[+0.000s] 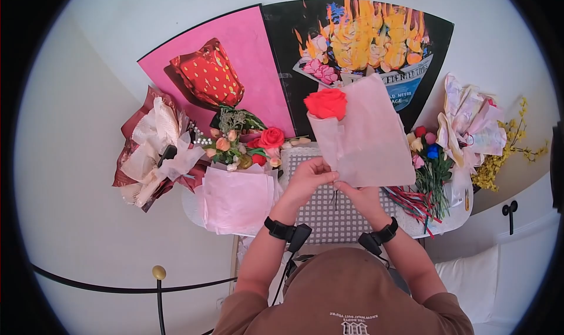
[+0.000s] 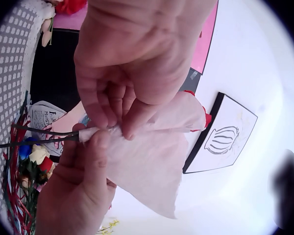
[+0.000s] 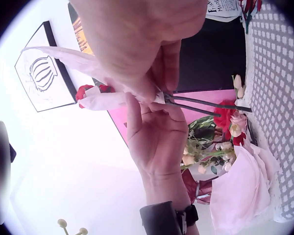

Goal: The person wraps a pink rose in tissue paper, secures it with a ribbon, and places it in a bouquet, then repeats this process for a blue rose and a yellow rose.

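Observation:
A red rose point(image 1: 327, 104) is partly wrapped in a pale pink sheet of wrapping paper point(image 1: 376, 138), its bloom showing at the paper's upper left. The left hand point(image 1: 312, 173) pinches the gathered lower end of the paper between thumb and fingers. Close beside it, the right hand point(image 1: 361, 197) pinches the same gathered end from the other side. Two dark stems point(image 2: 44, 137) stick out below the pinch in the left wrist view. Both hands hold the bundle up over a grey checked mat point(image 1: 329, 217).
Stacked pink paper sheets point(image 1: 235, 200) lie at the left, below assorted flowers point(image 1: 226, 144). A wrapped bouquet point(image 1: 155, 153) stands at far left, another point(image 1: 470, 126) at right. Ribbons point(image 1: 405, 200) and small flowers point(image 1: 432, 147) lie on the right. Two pictures point(image 1: 364, 41) lean behind.

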A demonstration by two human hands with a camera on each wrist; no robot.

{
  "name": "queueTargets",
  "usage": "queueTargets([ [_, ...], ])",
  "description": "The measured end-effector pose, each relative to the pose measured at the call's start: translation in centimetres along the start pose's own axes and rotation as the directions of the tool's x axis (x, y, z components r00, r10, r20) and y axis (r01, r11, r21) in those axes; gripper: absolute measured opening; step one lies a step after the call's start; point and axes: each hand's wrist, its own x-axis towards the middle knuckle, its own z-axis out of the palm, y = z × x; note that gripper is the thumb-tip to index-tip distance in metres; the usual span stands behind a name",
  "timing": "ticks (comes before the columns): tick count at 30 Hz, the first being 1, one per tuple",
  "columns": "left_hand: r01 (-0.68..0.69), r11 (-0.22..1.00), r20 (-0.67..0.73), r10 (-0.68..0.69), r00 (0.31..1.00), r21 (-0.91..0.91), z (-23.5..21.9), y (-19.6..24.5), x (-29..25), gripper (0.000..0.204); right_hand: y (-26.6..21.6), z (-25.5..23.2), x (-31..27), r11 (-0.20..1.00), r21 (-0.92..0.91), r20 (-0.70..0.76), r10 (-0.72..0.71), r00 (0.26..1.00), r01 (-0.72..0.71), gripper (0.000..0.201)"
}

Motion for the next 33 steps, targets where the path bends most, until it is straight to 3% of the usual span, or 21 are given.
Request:
queueTargets([
  [5,-0.147,0.985,-0.054,0.152,0.987,0.089,-0.1,-2.7,1.0,0.011,-0.7,0.6,0.1,0.999,0.042,-0.044,-0.017,0.999,0.019,0.037],
  [8,-0.174,0.965,-0.143,0.204,0.968,0.197,0.5,-3.4,1.0,0.010,-0.6,0.8,0.3,0.995,-0.079,-0.054,-0.061,0.997,0.057,0.044],
  [11,-0.163,0.968,-0.204,0.201,0.958,0.189,0.7,-3.9,1.0,0.010,-0.6,0.9,0.6,0.993,-0.087,-0.069,-0.085,0.994,0.078,0.036],
  [12,-0.165,0.968,-0.203,0.204,0.958,0.191,0.9,-3.7,0.9,0.010,-0.2,0.6,0.7,0.992,-0.125,-0.062,-0.025,0.998,0.017,0.033],
  [13,-0.166,0.967,-0.195,0.204,0.959,0.195,1.1,-3.5,0.7,0.010,0.1,0.3,0.6,0.985,-0.164,-0.059,0.035,0.998,-0.045,0.030],
  [17,-0.105,0.981,-0.128,0.127,0.984,0.163,0.8,-2.9,0.3,0.007,0.5,0.1,0.4,0.986,-0.160,-0.054,0.047,0.997,-0.055,0.022],
  [19,-0.102,0.984,-0.143,0.123,0.982,0.144,0.6,-3.3,0.4,0.006,0.5,0.5,0.5,0.998,0.009,-0.034,0.065,0.997,-0.065,0.019],
  [21,-0.103,0.987,-0.156,0.122,0.980,0.127,0.4,-3.8,0.5,0.005,0.9,1.0,0.4,0.995,0.038,-0.062,0.096,0.993,-0.094,0.018],
  [23,-0.131,0.985,-0.255,0.156,0.954,0.112,0.8,-4.5,0.6,0.006,0.9,1.1,0.3,0.990,0.067,-0.096,0.126,0.987,-0.120,0.017],
  [29,-0.162,0.948,-0.335,0.252,0.908,0.273,1.8,-5.4,0.1,0.009,2.2,0.7,-0.3,0.987,-0.072,-0.092,0.140,0.986,-0.147,0.019],
  [33,-0.137,0.957,-0.272,0.207,0.940,0.255,1.3,-5.0,0.0,0.010,2.0,0.6,-0.3,0.985,-0.138,-0.091,0.093,0.992,-0.105,0.019],
])
